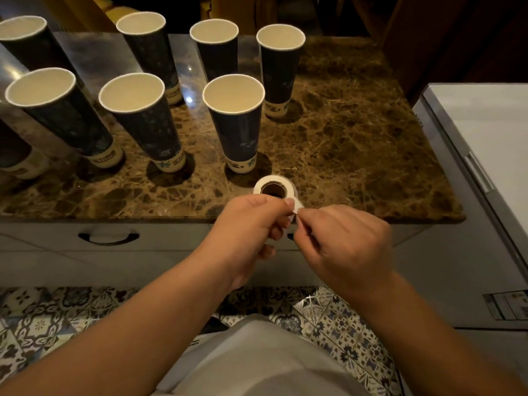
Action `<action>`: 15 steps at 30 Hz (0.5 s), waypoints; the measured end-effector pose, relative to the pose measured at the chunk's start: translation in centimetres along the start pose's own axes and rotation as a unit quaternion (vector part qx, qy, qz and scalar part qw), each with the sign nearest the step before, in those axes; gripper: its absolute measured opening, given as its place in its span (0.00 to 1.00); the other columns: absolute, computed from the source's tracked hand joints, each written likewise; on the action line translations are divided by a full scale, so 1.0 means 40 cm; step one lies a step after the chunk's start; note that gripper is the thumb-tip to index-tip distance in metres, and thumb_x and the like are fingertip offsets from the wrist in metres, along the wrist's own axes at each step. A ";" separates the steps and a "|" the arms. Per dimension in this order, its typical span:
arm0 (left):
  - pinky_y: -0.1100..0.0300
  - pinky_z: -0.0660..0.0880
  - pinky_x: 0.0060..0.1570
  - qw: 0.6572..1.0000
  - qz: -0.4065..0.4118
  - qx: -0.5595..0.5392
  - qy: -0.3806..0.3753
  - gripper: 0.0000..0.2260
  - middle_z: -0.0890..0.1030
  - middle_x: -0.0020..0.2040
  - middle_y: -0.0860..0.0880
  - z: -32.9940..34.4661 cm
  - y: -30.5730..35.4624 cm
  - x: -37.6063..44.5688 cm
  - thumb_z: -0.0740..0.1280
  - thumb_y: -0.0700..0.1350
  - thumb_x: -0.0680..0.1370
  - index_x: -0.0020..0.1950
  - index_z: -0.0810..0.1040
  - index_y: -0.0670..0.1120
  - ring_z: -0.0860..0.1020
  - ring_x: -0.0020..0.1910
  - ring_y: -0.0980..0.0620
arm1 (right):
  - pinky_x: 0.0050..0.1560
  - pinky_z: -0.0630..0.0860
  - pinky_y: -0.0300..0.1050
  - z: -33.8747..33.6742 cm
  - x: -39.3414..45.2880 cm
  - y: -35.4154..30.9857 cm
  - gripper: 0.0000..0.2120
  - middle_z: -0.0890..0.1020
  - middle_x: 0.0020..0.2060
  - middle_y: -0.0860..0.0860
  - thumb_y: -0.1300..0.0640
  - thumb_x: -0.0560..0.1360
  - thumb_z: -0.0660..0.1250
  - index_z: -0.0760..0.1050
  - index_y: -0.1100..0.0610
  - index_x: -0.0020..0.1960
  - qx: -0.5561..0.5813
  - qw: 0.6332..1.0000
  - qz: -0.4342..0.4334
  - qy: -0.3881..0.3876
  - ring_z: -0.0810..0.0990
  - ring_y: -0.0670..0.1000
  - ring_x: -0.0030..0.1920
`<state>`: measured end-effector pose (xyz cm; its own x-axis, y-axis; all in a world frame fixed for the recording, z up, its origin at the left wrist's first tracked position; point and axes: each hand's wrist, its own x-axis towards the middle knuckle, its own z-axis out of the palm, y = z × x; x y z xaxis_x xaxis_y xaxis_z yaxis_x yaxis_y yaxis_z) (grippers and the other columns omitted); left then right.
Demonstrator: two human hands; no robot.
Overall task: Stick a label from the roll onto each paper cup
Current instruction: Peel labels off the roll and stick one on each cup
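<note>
Countertop [357, 132] was brown veined marble, polished and glossy, with light glare toward its far edge. Paper cups [234, 121] had matt dark printed outsides, cream bands at the base, plain matt cream insides and rolled paper rims. Label roll [273, 186] at the counter's near edge was white matt paper on a brown cardboard core. Drawer front [171, 238] below the near edge looked smooth, pale and painted, with a dark glossy handle [108, 238]. Appliance [485, 132] off the right edge was smooth white, semi-gloss. Floor tiles [51, 324] were patterned, slightly shiny. Cloth [257, 361] was grey, matt.
</note>
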<state>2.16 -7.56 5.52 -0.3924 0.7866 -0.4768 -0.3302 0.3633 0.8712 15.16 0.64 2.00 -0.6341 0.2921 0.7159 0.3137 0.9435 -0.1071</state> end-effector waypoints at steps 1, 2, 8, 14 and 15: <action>0.62 0.64 0.28 1.000 0.002 0.007 0.009 0.06 0.74 0.33 0.50 -0.005 -0.005 0.000 0.67 0.44 0.78 0.41 0.77 0.45 0.69 0.31 0.56 | 0.26 0.74 0.49 -0.002 -0.001 -0.001 0.10 0.82 0.30 0.53 0.58 0.77 0.68 0.83 0.59 0.40 0.004 1.000 -0.007 -0.004 0.79 0.54 0.29; 0.62 0.65 0.28 1.000 0.006 0.012 0.017 0.05 0.74 0.33 0.50 -0.010 -0.008 -0.001 0.67 0.43 0.77 0.41 0.77 0.44 0.70 0.32 0.56 | 0.27 0.74 0.50 -0.003 -0.002 -0.001 0.09 0.82 0.31 0.53 0.58 0.77 0.68 0.83 0.59 0.41 0.011 1.000 -0.013 -0.013 0.80 0.54 0.29; 0.55 0.68 0.35 0.980 0.130 0.152 0.009 0.06 0.76 0.36 0.42 -0.061 -0.008 -0.020 0.68 0.41 0.77 0.43 0.80 0.39 0.70 0.34 0.48 | 0.35 0.77 0.42 -0.023 0.014 -0.011 0.10 0.83 0.38 0.48 0.52 0.74 0.68 0.82 0.57 0.50 0.187 0.967 0.163 -0.056 0.80 0.46 0.36; 0.63 0.73 0.35 0.934 0.195 0.297 -0.039 0.03 0.79 0.34 0.52 -0.125 0.006 -0.056 0.69 0.44 0.76 0.43 0.82 0.48 0.74 0.32 0.58 | 0.40 0.81 0.42 -0.023 0.080 -0.014 0.05 0.85 0.38 0.50 0.58 0.70 0.75 0.83 0.51 0.46 0.421 0.807 0.358 -0.208 0.84 0.49 0.39; 0.65 0.72 0.34 0.931 0.196 0.305 -0.034 0.03 0.79 0.34 0.53 -0.134 0.008 -0.061 0.69 0.44 0.76 0.43 0.82 0.48 0.74 0.32 0.59 | 0.38 0.80 0.47 -0.018 0.085 -0.020 0.04 0.85 0.36 0.52 0.59 0.70 0.75 0.83 0.52 0.42 0.422 0.809 0.346 -0.218 0.83 0.53 0.37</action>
<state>-1.57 -12.03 6.32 -0.3186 0.9406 -0.1175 0.3845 0.2415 0.8910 13.27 0.78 5.03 -0.7593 0.6507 -0.0092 0.2230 0.2468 -0.9431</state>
